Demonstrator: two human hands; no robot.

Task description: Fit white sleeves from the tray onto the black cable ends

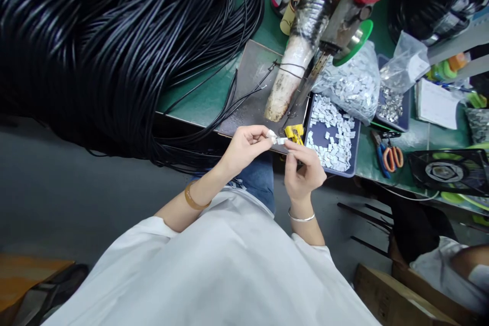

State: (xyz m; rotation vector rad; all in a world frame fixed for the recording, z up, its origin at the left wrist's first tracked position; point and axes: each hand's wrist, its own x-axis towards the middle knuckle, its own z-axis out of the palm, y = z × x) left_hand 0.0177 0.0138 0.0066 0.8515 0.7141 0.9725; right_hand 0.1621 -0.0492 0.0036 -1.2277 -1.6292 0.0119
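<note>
Just past the bench's front edge, my left hand (pixel 246 146) pinches a tiny metal-tipped part against a small white plastic housing (pixel 281 140). White coverings show on its fingertips. My right hand (pixel 305 169) is closed, its fingertips at the other end of the housing, the thumb curled lower. Directly behind the housing is a yellow tool or fixture (pixel 294 133). To the right of my right hand, a dark blue tray (pixel 356 148) holds many loose white housings (pixel 332 155). The exact join between the parts is too small to make out.
A large heap of black cables (pixel 126 41) covers the left; several thin ends lie over a grey plate (pixel 254 69). A taped duct hose (pixel 286 81) hangs behind my hands. Bagged white housings (pixel 353 81), pliers (pixel 380 155), scissors (pixel 392 158) and a fan (pixel 445 170) lie right. Another person sits lower right.
</note>
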